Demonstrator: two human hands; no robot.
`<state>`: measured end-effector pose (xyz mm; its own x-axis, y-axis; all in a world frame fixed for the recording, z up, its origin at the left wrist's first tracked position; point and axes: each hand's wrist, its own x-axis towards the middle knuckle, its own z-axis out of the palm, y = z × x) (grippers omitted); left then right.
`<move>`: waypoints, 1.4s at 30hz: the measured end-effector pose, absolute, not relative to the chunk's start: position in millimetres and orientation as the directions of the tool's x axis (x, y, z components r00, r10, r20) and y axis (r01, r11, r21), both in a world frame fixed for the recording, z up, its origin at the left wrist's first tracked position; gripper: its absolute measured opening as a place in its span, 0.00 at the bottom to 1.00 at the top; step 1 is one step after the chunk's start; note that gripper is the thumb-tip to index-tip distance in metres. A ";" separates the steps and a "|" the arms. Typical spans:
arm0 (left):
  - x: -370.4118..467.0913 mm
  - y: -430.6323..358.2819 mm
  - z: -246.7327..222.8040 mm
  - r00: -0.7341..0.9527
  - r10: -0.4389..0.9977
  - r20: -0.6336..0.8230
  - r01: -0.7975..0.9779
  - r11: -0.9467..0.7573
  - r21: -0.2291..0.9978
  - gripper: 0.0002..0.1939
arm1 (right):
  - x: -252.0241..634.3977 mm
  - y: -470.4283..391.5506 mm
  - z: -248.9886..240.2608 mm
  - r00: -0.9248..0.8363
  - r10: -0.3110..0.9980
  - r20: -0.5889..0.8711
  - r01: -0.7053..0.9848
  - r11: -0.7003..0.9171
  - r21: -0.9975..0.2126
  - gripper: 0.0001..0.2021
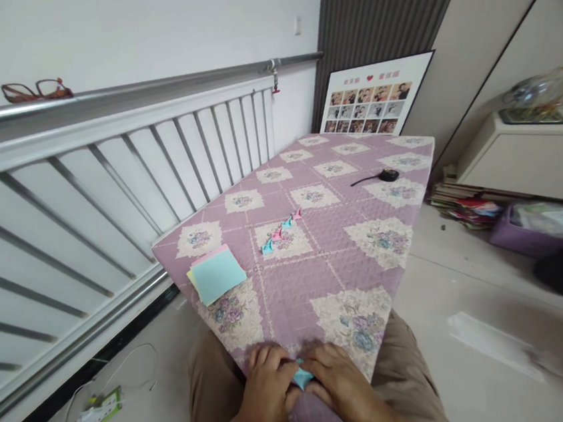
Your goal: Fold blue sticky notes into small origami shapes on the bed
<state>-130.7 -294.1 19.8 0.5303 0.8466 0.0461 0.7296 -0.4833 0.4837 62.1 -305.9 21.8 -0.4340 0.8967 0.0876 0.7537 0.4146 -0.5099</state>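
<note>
Near the front edge of the cloth-covered table (291,304), a small folded piece of blue paper (303,378) is held between both hands. My left hand (270,387) pinches its left side with thumb and fingers. From the other side, my right hand (337,378) grips it, fingers curled, so much of the paper is hidden. Further up lies a slanting row of small folded paper pieces, blue (267,247) and pink (277,235) by turns. A stack of square paper sheets (219,274), blue on top with pink and yellow edges below, rests at the left.
A black object with a strap (388,175) lies on the far right of the table. A white railing (156,164) runs along the left, with glasses (37,91) on its pipe. A photo board (375,97) leans behind. A power strip (95,418) lies on the floor.
</note>
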 end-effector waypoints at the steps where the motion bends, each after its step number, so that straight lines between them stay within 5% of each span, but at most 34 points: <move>1: -130.0 -293.8 17.8 0.524 0.850 0.054 0.730 -0.481 0.484 0.12 | 61.8 -306.3 21.3 -0.427 0.899 0.096 0.754 0.412 -0.511 0.10; 10: -114.4 -283.3 37.3 0.466 0.877 -0.119 0.826 -0.383 0.414 0.11 | 58.8 -296.8 29.7 -0.369 0.919 0.137 0.620 0.353 -0.700 0.05; 15: -116.6 -272.5 52.5 0.521 0.817 -0.246 0.820 -0.399 0.411 0.10 | 56.1 -293.7 34.5 -0.285 0.958 -0.019 0.561 0.150 -0.814 0.06; 25: -110.3 -257.2 49.5 0.542 0.741 -0.396 0.834 -0.417 0.362 0.09 | 60.6 -278.7 23.1 -0.302 0.950 -0.078 0.667 0.152 -0.729 0.09; 42: -117.2 -255.4 38.3 0.457 0.808 -0.372 0.874 -0.329 0.358 0.07 | 55.8 -274.7 34.5 -0.357 0.932 -0.061 0.758 0.251 -0.602 0.07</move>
